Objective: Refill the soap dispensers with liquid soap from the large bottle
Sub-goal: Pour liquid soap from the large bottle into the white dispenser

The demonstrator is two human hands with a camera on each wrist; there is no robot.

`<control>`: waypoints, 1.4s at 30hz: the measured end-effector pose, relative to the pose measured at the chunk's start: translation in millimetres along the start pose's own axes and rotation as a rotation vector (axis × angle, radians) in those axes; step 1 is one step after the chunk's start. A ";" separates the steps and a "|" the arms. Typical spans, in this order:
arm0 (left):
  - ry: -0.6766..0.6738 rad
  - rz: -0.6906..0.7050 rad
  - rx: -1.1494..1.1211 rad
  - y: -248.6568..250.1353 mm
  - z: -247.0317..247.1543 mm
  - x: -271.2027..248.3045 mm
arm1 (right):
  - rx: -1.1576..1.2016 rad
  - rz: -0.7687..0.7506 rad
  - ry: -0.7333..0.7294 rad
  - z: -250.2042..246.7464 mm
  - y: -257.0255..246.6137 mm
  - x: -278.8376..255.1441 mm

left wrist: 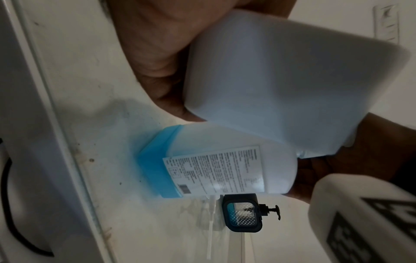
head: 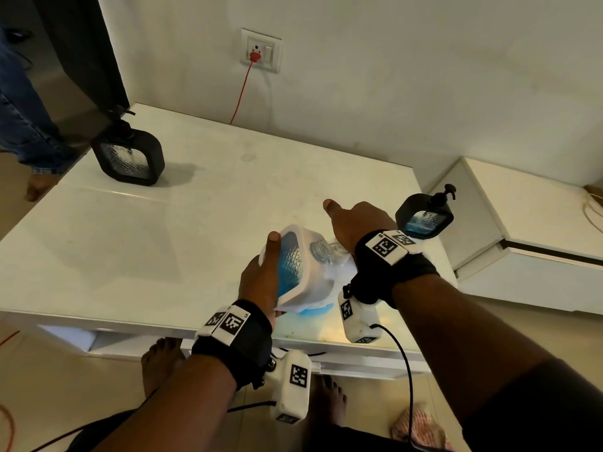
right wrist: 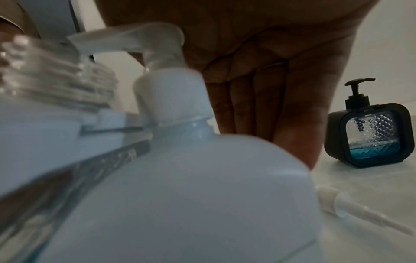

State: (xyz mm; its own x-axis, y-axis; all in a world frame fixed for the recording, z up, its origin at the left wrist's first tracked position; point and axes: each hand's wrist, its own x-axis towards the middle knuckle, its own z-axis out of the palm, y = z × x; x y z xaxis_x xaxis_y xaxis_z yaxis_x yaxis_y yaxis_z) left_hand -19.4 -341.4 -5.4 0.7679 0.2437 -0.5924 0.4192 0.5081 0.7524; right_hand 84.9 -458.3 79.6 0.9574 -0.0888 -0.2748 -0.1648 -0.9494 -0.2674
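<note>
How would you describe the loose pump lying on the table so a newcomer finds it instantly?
Start at the white table, then its right side, near the black dispenser. Beside it lies a white pump on its side: detached, long tube exposed, unlike the fitted black one.

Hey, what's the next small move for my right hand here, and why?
Probably press the right hand down on the pump of the large bottle. The hand is open just above it, and the spout points toward the uncapped threaded neck of the white dispenser, which the left hand holds tilted alongside. Whether the neck sits under the spout is blurred, so check first.
</note>
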 end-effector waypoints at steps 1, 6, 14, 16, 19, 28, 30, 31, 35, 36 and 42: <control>-0.006 0.002 -0.004 -0.6 -0.1 0.9 | -0.005 -0.003 0.001 -0.1 0.3 -0.3; -0.015 0.012 0.021 -1.9 -2.3 2.7 | 0.011 -0.024 -0.068 -6.0 -3.8 -2.3; 0.007 0.002 0.032 -1.5 -2.1 3.1 | 0.089 -0.039 -0.121 -11.0 -5.2 -6.9; 0.004 -0.003 0.015 -3.5 -2.8 4.6 | 0.065 -0.037 -0.101 -10.2 -5.0 -6.9; -0.010 -0.023 0.003 -8.7 -3.1 9.1 | 0.039 -0.026 -0.051 -6.5 -2.2 -4.6; -0.021 -0.001 -0.012 -8.0 -2.9 8.8 | -0.007 -0.004 0.017 1.1 0.8 -2.8; -0.021 -0.004 0.002 -8.7 -3.3 9.5 | -0.011 -0.004 0.011 -0.3 -0.1 -3.5; -0.021 -0.006 0.008 -9.7 -3.7 10.9 | -0.006 -0.005 0.001 -1.6 -1.0 -3.9; -0.006 0.007 0.027 -6.4 -3.7 9.9 | 0.067 -0.034 -0.093 -10.4 -3.0 -6.7; -0.002 0.012 0.031 -6.4 -4.1 10.4 | 0.086 -0.036 -0.111 -11.6 -3.5 -8.0; -0.006 0.012 0.039 -14.4 -4.3 17.7 | 0.062 -0.035 -0.089 -10.5 -3.8 -6.8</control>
State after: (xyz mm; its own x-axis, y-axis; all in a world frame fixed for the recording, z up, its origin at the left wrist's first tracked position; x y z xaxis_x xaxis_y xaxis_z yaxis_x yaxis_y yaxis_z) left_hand -13.9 -340.9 -27.9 0.7756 0.2449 -0.5818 0.4286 0.4724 0.7701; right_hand 81.5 -457.3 92.3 0.9385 -0.0261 -0.3443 -0.1487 -0.9306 -0.3346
